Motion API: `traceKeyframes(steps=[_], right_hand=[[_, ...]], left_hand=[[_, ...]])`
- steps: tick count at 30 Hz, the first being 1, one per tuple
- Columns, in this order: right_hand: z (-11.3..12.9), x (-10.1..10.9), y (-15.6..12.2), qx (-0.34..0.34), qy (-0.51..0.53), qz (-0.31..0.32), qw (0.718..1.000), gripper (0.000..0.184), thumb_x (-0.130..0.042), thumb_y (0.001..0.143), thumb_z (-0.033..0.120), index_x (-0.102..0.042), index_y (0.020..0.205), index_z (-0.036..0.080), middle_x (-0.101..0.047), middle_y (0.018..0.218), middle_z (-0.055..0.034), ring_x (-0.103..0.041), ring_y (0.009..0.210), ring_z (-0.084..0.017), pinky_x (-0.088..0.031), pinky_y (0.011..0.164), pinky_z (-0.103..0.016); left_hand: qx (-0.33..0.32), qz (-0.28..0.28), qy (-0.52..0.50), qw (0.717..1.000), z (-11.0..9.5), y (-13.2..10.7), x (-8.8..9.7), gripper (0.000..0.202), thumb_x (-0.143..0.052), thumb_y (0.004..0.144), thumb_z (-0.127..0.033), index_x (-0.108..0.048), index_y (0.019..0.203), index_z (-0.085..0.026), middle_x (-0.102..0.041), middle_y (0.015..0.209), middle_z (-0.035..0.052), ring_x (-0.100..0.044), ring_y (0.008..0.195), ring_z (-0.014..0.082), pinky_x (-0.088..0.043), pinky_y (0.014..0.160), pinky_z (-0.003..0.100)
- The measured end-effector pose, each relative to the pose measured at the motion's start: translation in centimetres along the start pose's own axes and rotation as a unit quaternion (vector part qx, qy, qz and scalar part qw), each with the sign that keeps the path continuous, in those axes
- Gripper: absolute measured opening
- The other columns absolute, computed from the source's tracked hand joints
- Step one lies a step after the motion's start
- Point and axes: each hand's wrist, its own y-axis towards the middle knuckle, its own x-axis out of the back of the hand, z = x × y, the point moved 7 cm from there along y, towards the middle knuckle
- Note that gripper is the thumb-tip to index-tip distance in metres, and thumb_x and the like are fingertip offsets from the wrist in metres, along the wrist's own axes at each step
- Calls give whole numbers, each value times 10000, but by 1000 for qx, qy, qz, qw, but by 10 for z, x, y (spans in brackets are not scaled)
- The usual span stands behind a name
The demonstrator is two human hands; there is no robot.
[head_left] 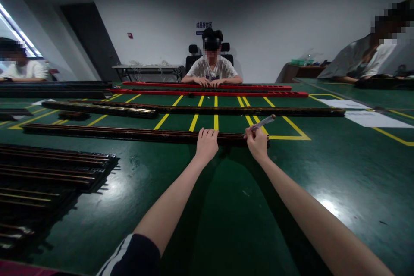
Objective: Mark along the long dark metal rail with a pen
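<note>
Right hand [258,143]'s got its fingers wrapped round a pen [264,122], near the right end of a long dark strip [129,133] lying across the green desk [200,211]. Left hand [207,144]'s draped over the strip, can't tell if those fingers are gripping.

Room between forearms [174,205] ends at a dark bar [145,134].

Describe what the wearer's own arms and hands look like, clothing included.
The left hand and right hand are bare, without gloves. The left arm ends at a dark navy short sleeve with white stripes. The right arm is bare as far as it shows; any sleeve there is out of view. No watch is visible.
</note>
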Motion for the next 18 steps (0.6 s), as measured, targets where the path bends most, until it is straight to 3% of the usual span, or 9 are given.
traceKeyframes(steps=[12, 18], right_hand=[[1, -3, -1, 8, 6, 17, 1000, 341, -447, 841, 545, -500, 754, 220, -614, 678, -72, -599, 639, -252, -489, 655, -440], [0, -2, -1, 7, -10, 5, 1000, 335, -430, 854, 527, -506, 736, 223, -609, 670, -71, -587, 651, -250, -481, 639, -427]], left_hand=[[38, -25, -16, 999, 6, -1, 5, 447, -380, 803, -16, -587, 1176, -148, -646, 1177, 90, -543, 1157, 214, -290, 1126, 467], [13, -8, -41, 999, 6, 0, 6, 499, -345, 780, 20, -580, 1182, -157, -640, 1193, 77, -538, 1170, 188, -308, 1116, 432]])
